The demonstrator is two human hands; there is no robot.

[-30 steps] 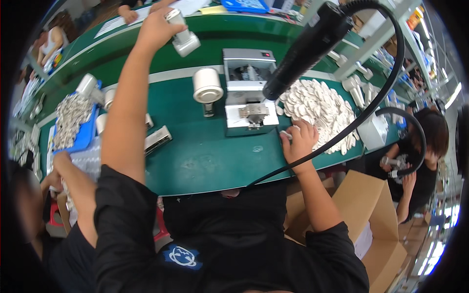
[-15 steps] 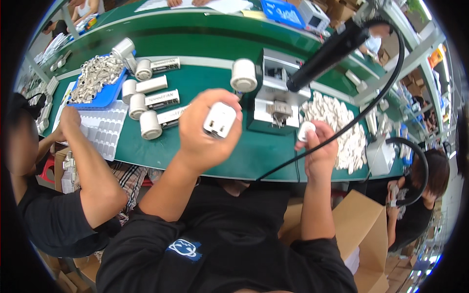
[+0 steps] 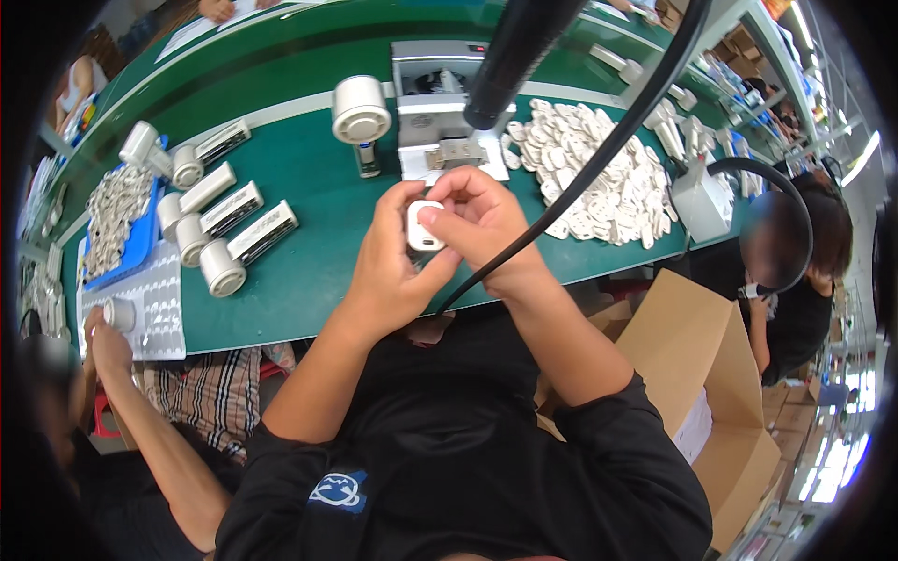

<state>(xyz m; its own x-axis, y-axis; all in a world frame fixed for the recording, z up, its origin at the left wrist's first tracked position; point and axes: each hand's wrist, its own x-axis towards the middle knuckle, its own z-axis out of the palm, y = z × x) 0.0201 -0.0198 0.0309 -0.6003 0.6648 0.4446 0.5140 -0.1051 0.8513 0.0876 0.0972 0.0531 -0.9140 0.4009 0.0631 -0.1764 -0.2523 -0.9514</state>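
My left hand [image 3: 383, 262] is wrapped round a white handle, its rounded-rectangle end facing up between my hands. A small white end cap [image 3: 427, 239] lies over that end. My right hand [image 3: 491, 229] meets the left, its thumb pressed on the cap and its fingers curled around the far side. Most of the handle is hidden in my left palm, and whether the cap sits fully flush I cannot tell. Just beyond my hands is a grey bench machine [image 3: 412, 131] with a metal fixture [image 3: 460, 152]. A white handheld fan [image 3: 361, 110] stands left of the machine.
Several fans [image 3: 223, 269] lie at left, near a blue tray [image 3: 140, 234] of small parts. A pile of white caps [image 3: 599, 178] spreads at right. A black cable [image 3: 571, 201] crosses beside my right forearm. Co-workers sit on both sides; a cardboard box [image 3: 678, 346] stands at lower right.
My right hand has moved left with the small white cap to meet the left hand. The cap is now against the handle's end, under my right thumb. The view has shifted to the right.
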